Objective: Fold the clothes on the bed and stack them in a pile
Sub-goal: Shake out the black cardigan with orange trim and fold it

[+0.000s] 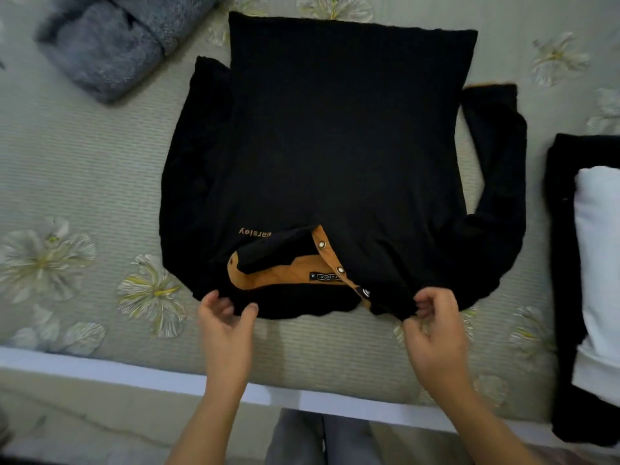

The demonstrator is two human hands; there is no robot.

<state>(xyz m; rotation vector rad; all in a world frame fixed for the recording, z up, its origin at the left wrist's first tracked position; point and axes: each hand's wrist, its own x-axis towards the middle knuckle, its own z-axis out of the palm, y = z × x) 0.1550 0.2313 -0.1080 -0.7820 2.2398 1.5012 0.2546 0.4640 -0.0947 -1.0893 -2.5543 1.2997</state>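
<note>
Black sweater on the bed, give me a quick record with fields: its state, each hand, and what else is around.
sweater: black sweater spread flat, collar toward the person, tan placket open
left hand: left hand open at the collar edge
right hand: right hand pinching the collar edge
pile: black and white folded clothes, right
other: grey garment, upper left
</note>
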